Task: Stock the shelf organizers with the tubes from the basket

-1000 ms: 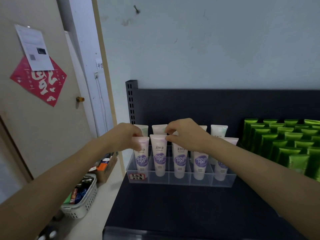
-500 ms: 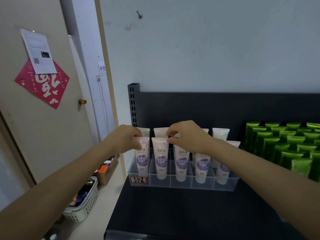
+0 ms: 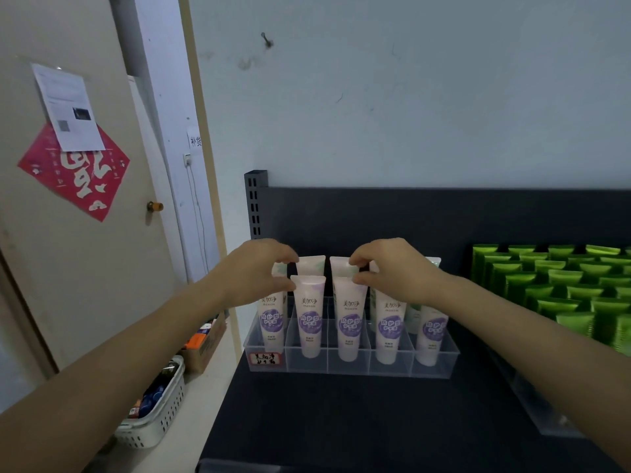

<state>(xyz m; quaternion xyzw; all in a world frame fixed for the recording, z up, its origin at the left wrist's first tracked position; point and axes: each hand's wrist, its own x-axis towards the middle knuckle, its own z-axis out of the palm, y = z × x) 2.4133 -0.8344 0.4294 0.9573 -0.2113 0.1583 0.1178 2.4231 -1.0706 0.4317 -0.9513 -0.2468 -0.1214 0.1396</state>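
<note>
A clear shelf organizer (image 3: 433, 368) stands on the black shelf and holds white tubes with purple labels upright in its front row. More pale tubes stand in a row behind them. My left hand (image 3: 254, 271) pinches the top of the leftmost front tube (image 3: 272, 319) between thumb and index finger. My right hand (image 3: 396, 271) pinches at the top of the third front tube (image 3: 350, 319); its index finger also reaches the back-row tube (image 3: 341, 266) just behind. The second front tube (image 3: 309, 319) stands free between my hands. The white basket (image 3: 164, 414) sits low on the left.
Rows of green tubes (image 3: 563, 285) fill the shelf's right side, with another clear organizer (image 3: 546, 418) in front of them. A cardboard box (image 3: 205, 346) stands behind the basket on the pale ledge. A door with a red paper (image 3: 75, 175) is at left.
Both hands stay pinched on the tops of the same tubes. The view has shifted slightly, so the organizer sits a little lower and further right in the frame.
</note>
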